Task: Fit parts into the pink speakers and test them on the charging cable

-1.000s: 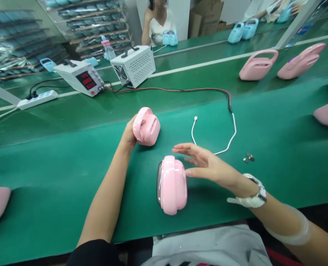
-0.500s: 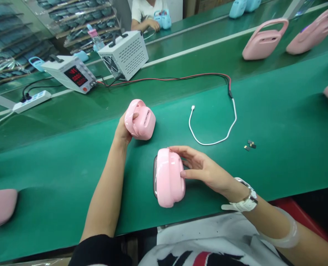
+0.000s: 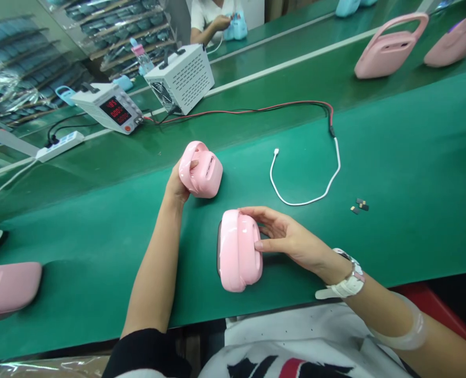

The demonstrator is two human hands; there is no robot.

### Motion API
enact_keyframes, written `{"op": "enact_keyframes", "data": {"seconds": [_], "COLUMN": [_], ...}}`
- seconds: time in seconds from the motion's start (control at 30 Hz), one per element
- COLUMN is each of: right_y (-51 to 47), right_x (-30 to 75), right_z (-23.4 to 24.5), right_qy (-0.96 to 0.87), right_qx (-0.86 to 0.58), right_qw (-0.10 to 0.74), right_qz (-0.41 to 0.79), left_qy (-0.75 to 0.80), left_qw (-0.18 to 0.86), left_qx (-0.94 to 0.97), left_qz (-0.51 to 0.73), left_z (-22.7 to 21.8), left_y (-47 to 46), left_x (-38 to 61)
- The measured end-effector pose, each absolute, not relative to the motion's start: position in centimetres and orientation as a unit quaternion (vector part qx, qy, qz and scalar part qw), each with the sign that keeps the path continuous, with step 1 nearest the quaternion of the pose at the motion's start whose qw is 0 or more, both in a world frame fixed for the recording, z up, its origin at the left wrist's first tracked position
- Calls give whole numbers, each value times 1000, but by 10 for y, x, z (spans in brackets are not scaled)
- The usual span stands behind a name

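My left hand (image 3: 178, 184) is closed around a pink handled device (image 3: 209, 176), its thumb reaching under the handle loop. Slots or ports show on that device's right side. Nearer to me stands a second pink handled device (image 3: 240, 262) with a dark front panel facing left. My right hand (image 3: 276, 231) grips this one from the right, thumb on its near side and fingers at its top; some fingertips are hidden. A white cable (image 3: 304, 202) lies curved on the green mat, its plug end free. Several small dark memory cards (image 3: 362, 206) lie right of the cable.
A power supply with a red display (image 3: 116, 110) and a grey metal box (image 3: 185, 79) stand at the back left, near a power strip (image 3: 61, 146). Other pink devices sit at left (image 3: 12, 289) and far right (image 3: 390, 50). Across the bench, a person's hand (image 3: 220, 22) handles a light-blue device.
The view has shifted slightly, so the background sits further right. Both hands keep their holds on the pink devices. The person across has raised a hand over the blue device.
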State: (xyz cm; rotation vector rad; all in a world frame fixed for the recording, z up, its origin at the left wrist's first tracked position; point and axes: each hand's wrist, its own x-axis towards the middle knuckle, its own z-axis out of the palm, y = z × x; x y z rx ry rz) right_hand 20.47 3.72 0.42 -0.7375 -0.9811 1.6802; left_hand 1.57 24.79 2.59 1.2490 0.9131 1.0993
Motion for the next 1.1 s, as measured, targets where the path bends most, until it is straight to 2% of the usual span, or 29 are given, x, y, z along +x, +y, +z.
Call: {"op": "enact_keyframes", "data": {"seconds": [1.1], "right_y": [36], "right_x": [205], "right_z": [4], "right_qy": [-390], "right_qx": [-318], "right_qw": [504], "right_qz": [702], "left_qy": [400], "left_qw": [566], "left_qx": [539], "left_qz": [478], "left_z": [26], "left_y": [251], "left_x": [15]}}
